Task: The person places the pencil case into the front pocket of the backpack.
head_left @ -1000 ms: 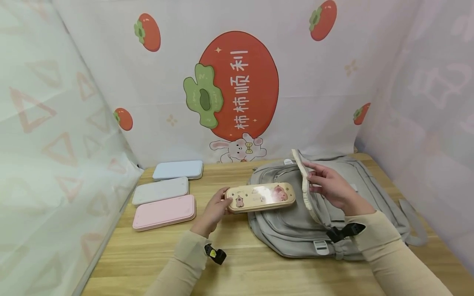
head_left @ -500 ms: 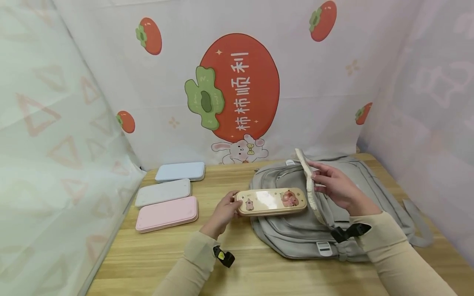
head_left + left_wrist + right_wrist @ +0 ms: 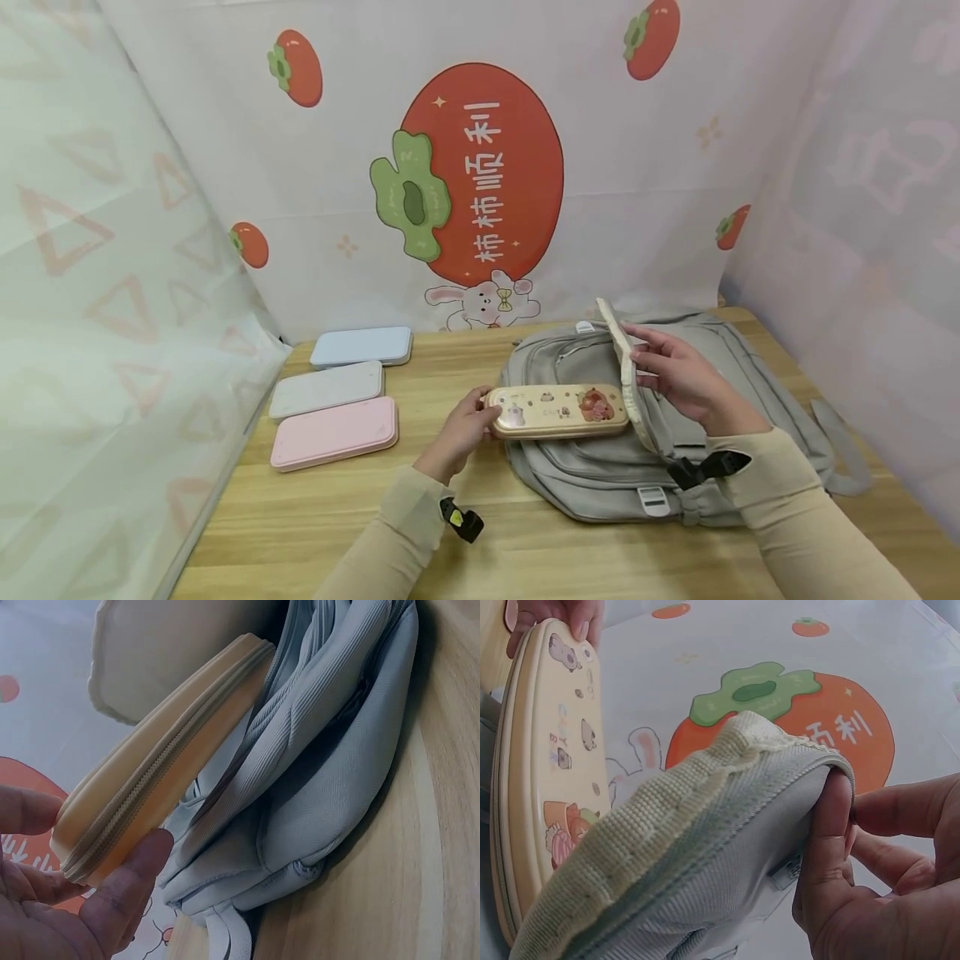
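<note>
My left hand (image 3: 467, 429) grips one end of a cream zippered pencil case (image 3: 555, 410) with cartoon animal prints on its lid. The left wrist view shows its zipper (image 3: 161, 761) closed, and its far end right at the opening of a grey backpack (image 3: 585, 471) lying on the table. With my right hand (image 3: 678, 375) I pinch the edge of the backpack's raised front flap (image 3: 705, 847), whose border is pale and frayed-looking. In the head view the case's right end meets that flap edge, over the open compartment.
Three more flat cases lie at the left of the wooden table (image 3: 525, 558): a blue one (image 3: 362, 346) at the back, a white one (image 3: 327, 390), and a pink one (image 3: 335, 433) nearest me. A printed cloth (image 3: 615, 167) hangs behind the table.
My left hand has carried the pencil case to the right, up to the flap's edge. My right hand still holds the flap raised, only slightly shifted.
</note>
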Demonstrator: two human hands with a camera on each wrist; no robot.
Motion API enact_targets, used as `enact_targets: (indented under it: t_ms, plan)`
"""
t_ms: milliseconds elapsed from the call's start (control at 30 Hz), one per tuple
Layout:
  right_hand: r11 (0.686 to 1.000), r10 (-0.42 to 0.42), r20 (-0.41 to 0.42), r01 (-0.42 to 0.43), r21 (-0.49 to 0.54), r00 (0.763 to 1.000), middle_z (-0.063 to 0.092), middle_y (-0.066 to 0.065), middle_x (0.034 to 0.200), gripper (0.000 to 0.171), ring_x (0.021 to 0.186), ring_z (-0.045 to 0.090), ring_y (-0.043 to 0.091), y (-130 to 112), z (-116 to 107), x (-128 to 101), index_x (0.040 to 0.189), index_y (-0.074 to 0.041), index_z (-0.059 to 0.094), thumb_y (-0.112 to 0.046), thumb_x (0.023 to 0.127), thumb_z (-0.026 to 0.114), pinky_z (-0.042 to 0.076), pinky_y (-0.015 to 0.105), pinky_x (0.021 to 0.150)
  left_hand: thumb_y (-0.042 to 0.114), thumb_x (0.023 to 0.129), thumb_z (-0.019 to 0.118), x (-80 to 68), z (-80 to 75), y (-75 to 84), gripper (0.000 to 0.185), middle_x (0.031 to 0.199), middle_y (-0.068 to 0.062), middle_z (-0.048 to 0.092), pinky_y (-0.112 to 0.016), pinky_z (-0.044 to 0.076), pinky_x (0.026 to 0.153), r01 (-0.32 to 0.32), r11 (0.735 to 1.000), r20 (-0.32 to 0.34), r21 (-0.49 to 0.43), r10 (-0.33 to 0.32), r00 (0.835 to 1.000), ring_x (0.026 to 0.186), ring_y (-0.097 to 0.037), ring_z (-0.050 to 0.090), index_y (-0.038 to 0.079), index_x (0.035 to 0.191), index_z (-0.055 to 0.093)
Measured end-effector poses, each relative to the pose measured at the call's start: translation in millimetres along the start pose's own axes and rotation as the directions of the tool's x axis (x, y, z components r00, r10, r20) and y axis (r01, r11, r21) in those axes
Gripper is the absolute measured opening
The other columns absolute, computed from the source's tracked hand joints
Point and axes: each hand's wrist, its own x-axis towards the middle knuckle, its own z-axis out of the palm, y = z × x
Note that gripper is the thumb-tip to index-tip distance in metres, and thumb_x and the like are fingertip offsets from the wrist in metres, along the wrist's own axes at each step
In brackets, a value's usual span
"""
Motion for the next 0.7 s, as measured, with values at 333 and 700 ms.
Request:
enact_targets:
  t_ms: [333,700]
  plan:
    - [0.998,-0.008,0.004,0.008,0.068,1.000,0.057,-0.001,0.103,0.058,0.087,0.060,0.008,2,-1,0,0.162,0.003,0.024,-0.002,0.109,0.047,0.055,0.024,0.075,0.011,0.108,0.053,5.1,16.9,-0.2,0.048,0.113,-0.018,0.050,-0.045,0.059,0.086,-0.009,1.000,0.031,-0.027,0.010,0.999,0.090,-0.022,0.062,-0.005,0.151,0.041]
    - [0.993,-0.030,0.016,0.028,0.113,0.999,0.060,-0.002,0.103,0.049,0.087,0.061,0.008,5,-4,-1,0.157,-0.011,0.042,-0.004,0.109,0.049,0.055,0.024,0.076,0.009,0.106,0.057,11.1,32.1,1.4,0.049,0.106,-0.017,0.057,-0.036,0.061,0.078,-0.013,1.000,0.090,-0.004,0.014,0.996,0.082,-0.019,0.064,-0.008,0.150,0.043]
